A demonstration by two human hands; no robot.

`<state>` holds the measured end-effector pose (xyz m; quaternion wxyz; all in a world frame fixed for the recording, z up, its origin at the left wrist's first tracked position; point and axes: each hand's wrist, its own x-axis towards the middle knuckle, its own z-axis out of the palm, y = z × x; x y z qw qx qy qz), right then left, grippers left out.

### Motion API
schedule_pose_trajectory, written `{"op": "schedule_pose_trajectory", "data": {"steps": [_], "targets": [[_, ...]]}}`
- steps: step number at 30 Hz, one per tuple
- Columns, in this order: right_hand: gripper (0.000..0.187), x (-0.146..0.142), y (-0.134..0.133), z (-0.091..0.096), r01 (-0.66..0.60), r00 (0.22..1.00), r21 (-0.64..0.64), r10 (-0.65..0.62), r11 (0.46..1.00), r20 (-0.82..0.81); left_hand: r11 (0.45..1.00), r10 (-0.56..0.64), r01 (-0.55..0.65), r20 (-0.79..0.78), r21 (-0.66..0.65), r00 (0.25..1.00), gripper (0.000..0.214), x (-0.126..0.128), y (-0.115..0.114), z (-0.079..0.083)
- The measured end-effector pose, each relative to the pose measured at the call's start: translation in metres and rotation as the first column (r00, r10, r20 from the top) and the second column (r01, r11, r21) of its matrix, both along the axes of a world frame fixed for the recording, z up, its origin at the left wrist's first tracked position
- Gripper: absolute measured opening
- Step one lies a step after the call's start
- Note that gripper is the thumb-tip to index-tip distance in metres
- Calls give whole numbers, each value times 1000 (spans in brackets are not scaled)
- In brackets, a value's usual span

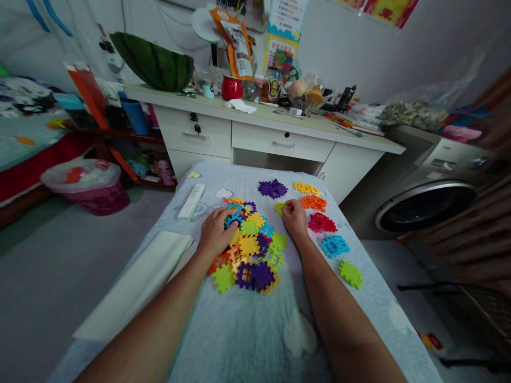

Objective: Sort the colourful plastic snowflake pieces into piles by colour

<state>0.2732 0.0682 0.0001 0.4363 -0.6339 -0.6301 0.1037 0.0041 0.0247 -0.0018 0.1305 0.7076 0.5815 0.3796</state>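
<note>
the right hand point(295, 217) pinches a green tile point(278, 208) toward the surface's point(255, 330) far edge; the left hand point(216, 230) touches the mixed pile point(249, 246), grip unclear. colour-sorting seems the step; next calls for a clean release.

A matt, soft-looking finish is shown by the cloth point(239, 335). The toothed pieces point(248, 246) are made of smooth, plastic-looking material. Gloss is seen on the red pot point(232, 89), and a metallic sheen on the washing machine point(379, 173).
</note>
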Motion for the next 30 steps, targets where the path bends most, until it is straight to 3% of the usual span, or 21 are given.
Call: {"op": "schedule_pose_trajectory", "data": {"steps": [4, 7, 12, 18, 25, 30], "targets": [[5, -2, -4, 1, -146, 967, -54, 154, 988, 203, 1000, 3, -3, -4, -7, 1000, 29, 0, -1, 1], [19, -3, -6, 1, -267, 916, -151, 299, 952, 267, 1000, 3, -3, -2, -4, 1000, 29, 0, 0, -1], [33, 2, -5, 2, -335, 877, -221, 389, 916, 282, 1000, 7, -7, 1, -3, 1000, 28, 0, 1, -2], [37, 4, -5, 3, -335, 866, -253, 403, 908, 297, 1000, 12, -12, -9, 8, 1000, 29, -1, 1, -4], [51, -3, -6, 3, -227, 922, -286, 300, 931, 244, 999, 6, -6, -7, 33, 1000, 28, -1, 5, -9], [56, 13, -30, 26, -215, 944, -321, 281, 922, 175, 1000, 15, -15, -7, 18, 1000, 28, -3, 6, -12]]}}
